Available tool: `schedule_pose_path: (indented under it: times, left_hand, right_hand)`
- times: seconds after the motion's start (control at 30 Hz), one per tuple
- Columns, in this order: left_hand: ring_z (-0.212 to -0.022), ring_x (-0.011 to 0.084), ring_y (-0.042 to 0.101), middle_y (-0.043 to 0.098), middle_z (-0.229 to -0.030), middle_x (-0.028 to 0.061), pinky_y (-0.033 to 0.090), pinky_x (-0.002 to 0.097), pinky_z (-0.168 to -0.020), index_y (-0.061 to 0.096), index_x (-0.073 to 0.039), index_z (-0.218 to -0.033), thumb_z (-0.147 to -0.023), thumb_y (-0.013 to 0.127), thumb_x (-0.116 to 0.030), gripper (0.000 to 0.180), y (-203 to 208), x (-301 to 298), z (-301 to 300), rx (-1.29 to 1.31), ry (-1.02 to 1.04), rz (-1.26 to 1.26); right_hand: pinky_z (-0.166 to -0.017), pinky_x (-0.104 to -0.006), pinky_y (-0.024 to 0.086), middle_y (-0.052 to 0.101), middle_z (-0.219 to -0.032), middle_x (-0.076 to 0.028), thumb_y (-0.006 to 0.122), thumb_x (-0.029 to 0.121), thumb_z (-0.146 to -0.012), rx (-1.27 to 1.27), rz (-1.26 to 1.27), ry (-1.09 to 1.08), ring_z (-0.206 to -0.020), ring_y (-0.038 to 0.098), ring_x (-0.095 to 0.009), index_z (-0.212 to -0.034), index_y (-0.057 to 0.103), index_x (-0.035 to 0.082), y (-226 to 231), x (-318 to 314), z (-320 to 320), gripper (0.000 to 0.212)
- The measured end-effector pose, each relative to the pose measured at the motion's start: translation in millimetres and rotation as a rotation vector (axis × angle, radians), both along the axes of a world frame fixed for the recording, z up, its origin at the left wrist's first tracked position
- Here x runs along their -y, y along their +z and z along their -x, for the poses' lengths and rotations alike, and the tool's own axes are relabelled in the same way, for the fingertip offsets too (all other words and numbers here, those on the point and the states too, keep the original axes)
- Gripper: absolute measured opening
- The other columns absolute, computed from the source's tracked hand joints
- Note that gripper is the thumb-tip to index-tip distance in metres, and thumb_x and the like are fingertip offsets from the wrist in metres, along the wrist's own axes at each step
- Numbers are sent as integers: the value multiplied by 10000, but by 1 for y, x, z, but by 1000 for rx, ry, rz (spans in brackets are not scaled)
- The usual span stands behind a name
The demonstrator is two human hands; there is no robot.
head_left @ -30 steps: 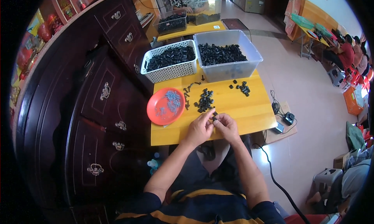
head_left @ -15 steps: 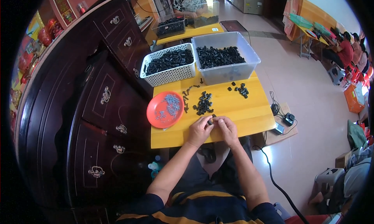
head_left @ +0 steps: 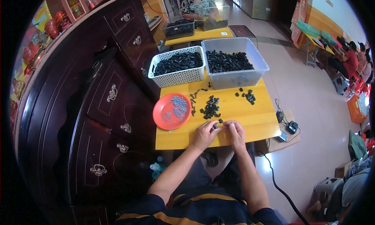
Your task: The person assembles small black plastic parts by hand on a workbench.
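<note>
Closely, L hand (head_left: 204, 135) pinches a small black plastic piece (head_left: 215, 127) btwn thumb and fingers, tips nearly together. R hand (head_left: 236, 133) is just beside it at 3 o'clock, thumb against fingers; can't tell if anything's in that pinch. The held pc is prob. light, stiff, a bit slippery, not fragile; best held by its sides w/ fingertips. Another black block (head_left: 220, 121) sits just past the fingertips, approx 12 o'clock. Outward from the hands: loose black pile (head_left: 211, 107) at 11, small black cluster (head_left: 249, 96) btwn 1 and 2, orange-red plate (head_left: 159, 111) w/ tiny grey metal pcs (head_left: 179, 107) near 10. Farther: white perforated basket (head_left: 180, 78) at 11, translucent plastic bin (head_left: 235, 81) just past 12, both w/ many black parts, on the yellow tabletop (head_left: 259, 121).
</note>
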State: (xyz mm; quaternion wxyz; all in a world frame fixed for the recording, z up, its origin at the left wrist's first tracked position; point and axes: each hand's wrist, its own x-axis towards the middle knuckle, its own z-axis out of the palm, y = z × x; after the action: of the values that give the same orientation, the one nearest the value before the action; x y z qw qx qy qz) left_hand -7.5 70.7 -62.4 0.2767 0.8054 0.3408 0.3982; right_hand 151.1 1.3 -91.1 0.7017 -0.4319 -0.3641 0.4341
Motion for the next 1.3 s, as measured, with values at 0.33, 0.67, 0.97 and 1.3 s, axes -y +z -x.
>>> schedule_pose_path:
  times: [0.33, 0.67, 0.97, 1.3]
  left_hand:
    - [-917, 291, 720, 740, -962, 164, 558, 389, -850, 710, -43, -1166, -859, 698, -175, 334, 22, -58, 37, -462, -210, 396]
    - [-784, 130, 664, 723, -993, 71, 534, 265, -668, 349, 42, -1542, -915, 664, -62, 709, 106, -228, 83, -23, 196, 133]
    - [-679, 101, 650, 711, -841, 41, 525, 271, -624, 705, 15, -1116, -954, 639, -75, 196, 6, -51, 55, -36, -31, 391]
    - [-816, 327, 721, 720, -905, 159, 571, 396, -716, 716, -19, -1017, -897, 684, -69, 134, -3, -12, 51, -35, 90, 63]
  right_hand:
    - [-934, -286, 504, 693, -1037, -50, 532, 183, -1095, 27, 9, 0, -987, 641, -136, -1126, 661, -18, -1, 0, -3, 241]
    - [-909, -279, 516, 696, -1009, -40, 574, 181, -1079, 35, 10, 20, -950, 652, -133, -1106, 669, -12, 2, 0, 4, 216]
    - [-912, -274, 520, 692, -1060, -31, 596, 147, -1063, 63, 65, -6, -970, 645, -112, -1131, 658, -1, -4, -3, 0, 174]
    - [-773, -425, 557, 668, -962, -148, 742, 91, -845, 1045, 116, -368, -870, 670, -333, -1006, 706, 85, 34, -29, 12, 164]
